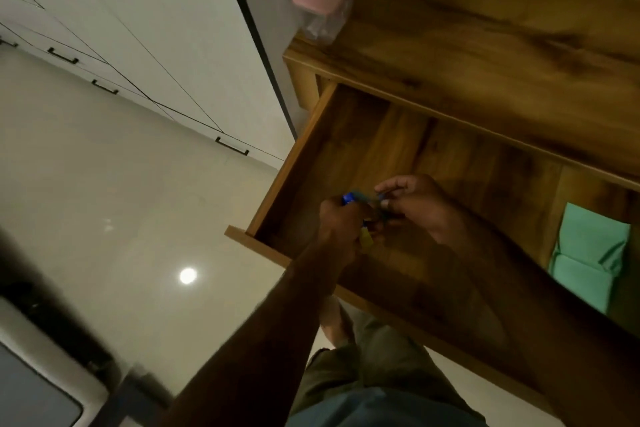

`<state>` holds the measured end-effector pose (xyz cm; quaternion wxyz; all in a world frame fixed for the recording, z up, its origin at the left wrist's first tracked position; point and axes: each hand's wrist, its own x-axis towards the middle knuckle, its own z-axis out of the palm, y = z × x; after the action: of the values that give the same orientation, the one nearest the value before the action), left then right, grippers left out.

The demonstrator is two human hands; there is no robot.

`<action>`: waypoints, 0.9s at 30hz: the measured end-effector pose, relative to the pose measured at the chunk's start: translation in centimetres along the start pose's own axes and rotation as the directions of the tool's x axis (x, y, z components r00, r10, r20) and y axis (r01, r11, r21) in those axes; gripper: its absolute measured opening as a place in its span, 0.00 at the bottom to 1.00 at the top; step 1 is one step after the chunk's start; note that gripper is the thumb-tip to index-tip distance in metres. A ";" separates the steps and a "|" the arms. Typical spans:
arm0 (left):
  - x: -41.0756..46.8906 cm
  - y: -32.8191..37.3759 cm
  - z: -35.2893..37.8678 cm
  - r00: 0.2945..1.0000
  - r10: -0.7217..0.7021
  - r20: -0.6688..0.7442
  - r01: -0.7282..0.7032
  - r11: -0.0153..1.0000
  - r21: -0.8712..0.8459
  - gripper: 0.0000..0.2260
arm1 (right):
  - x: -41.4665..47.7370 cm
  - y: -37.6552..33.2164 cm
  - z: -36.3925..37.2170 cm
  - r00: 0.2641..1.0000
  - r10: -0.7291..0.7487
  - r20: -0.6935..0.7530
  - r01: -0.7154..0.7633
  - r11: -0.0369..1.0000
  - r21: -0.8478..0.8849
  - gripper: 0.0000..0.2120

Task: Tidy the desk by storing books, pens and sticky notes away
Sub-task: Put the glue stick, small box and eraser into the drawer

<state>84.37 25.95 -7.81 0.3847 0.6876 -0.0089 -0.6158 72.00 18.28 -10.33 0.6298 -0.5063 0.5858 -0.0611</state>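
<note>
Right now the left hand (337,222) is closed around a little bunch of pens (360,218). A blue end sticks out at the top of the fist and a yellow bit shows at the bottom. The hand hangs just above the open drawer (294,163), near its front left corner.

The right hand (414,204) is beside it, almost touching. Its fingertips (382,188) pinch the other end of the bunch, so both hands hold the same things over the drawer.

What could go wrong? I think a pen could slip out as the hands pass it along. The hands are close to the front edge, so a loose pen might fall outside, onto the shiny floor (138,218), and roll away. The pens could also land in a messy heap.

Farther right, something green (585,253) lies in the drawer. It may be paper or cloth; it is hard to tell.

Much is fuzzy. I cannot count the pens, because fingers cover them. The desk top (485,28) is cut off, so books or sticky notes may be out of sight.
</note>
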 end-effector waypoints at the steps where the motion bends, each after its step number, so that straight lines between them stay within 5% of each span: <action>1: 0.6 0.2 0.4 1.000 -0.024 -0.018 0.024 1.000 0.000 0.08 | 1.2 0.0 -0.1 0.999 -0.002 -0.049 0.000 0.999 -0.040 0.15; 11: 5.6 1.4 5.0 0.987 -0.110 -0.118 0.115 0.993 0.034 0.15 | 8.0 -1.8 -1.9 0.963 -0.212 -0.163 0.152 0.936 -0.318 0.16; 20: 7.0 1.5 4.7 0.981 -0.087 -0.172 0.098 0.993 0.061 0.08 | 9.2 -1.4 -3.0 0.968 -0.244 -0.061 0.227 0.951 -0.209 0.19; 27: 7.0 1.6 4.3 0.968 -0.067 -0.243 0.105 0.983 0.148 0.17 | 8.0 0.4 -3.9 0.971 -0.181 -0.156 0.163 0.979 -0.119 0.18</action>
<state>83.12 19.21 -12.59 0.2997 0.7845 0.0177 -0.5426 71.13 10.87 -15.26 0.5435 -0.5809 0.5926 -0.1264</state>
